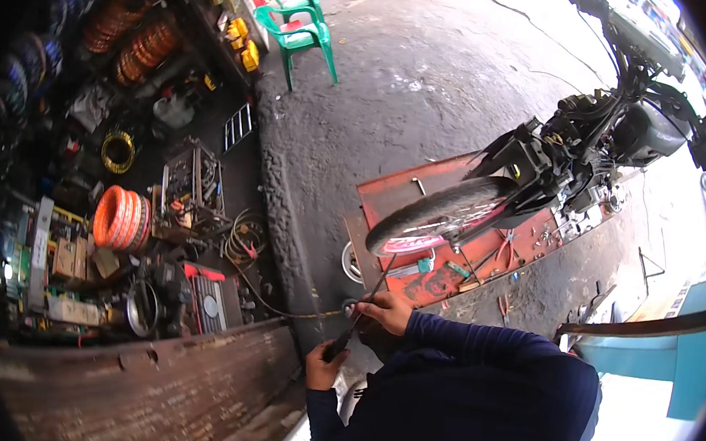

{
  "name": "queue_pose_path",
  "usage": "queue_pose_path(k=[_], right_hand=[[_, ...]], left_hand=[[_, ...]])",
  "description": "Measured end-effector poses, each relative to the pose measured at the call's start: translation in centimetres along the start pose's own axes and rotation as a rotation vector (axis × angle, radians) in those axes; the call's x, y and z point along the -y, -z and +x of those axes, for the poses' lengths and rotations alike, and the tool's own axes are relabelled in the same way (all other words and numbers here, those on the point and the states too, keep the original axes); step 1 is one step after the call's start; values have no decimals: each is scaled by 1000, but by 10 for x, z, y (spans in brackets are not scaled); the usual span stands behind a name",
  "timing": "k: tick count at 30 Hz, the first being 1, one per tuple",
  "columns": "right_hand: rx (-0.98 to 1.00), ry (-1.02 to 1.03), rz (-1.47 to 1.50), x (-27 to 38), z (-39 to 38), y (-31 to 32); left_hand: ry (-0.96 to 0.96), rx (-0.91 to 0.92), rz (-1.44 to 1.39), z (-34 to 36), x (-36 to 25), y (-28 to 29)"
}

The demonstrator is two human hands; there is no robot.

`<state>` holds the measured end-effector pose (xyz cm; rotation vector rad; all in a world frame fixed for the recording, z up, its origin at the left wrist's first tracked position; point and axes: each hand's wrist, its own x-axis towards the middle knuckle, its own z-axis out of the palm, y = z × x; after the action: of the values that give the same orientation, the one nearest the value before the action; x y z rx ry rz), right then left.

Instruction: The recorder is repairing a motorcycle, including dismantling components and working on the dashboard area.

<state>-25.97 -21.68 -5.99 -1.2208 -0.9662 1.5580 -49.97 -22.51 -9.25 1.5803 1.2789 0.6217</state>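
Observation:
My left hand point(325, 369) is closed around a dark, narrow piece point(338, 345) that looks like a black handle or sleeve. Just above it to the right, my right hand point(387, 312) pinches a small part with a metallic glint point(349, 307). A thin dark rod or cable point(380, 279) runs up from my right fingers toward the motorcycle's wheel. Whether it joins the black piece is too small to tell. Beyond my hands stands a partly stripped motorcycle, its spoked wheel point(416, 213) over a red work platform point(414, 287).
Tools and small parts, including red-handled pliers point(506, 246), lie on the platform. A wooden board point(150, 379) runs along the lower left. Behind it are orange wheel rims point(121, 217), a coiled hose point(245, 241) and crowded shelves. Green plastic chairs point(297, 32) stand farther off.

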Motion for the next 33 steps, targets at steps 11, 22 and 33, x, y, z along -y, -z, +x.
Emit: queue_pose_path(k=[11,22,33], right_hand=[[-265,-86,822,55,264,-23],[-749,197,1019,128,423,28],[-1173,394,1224,150,498,170]], left_hand=[[97,131,-480,307,-16,186],[138,641,-396,627,-73,200],[62,1227,52,850,-192,37]])
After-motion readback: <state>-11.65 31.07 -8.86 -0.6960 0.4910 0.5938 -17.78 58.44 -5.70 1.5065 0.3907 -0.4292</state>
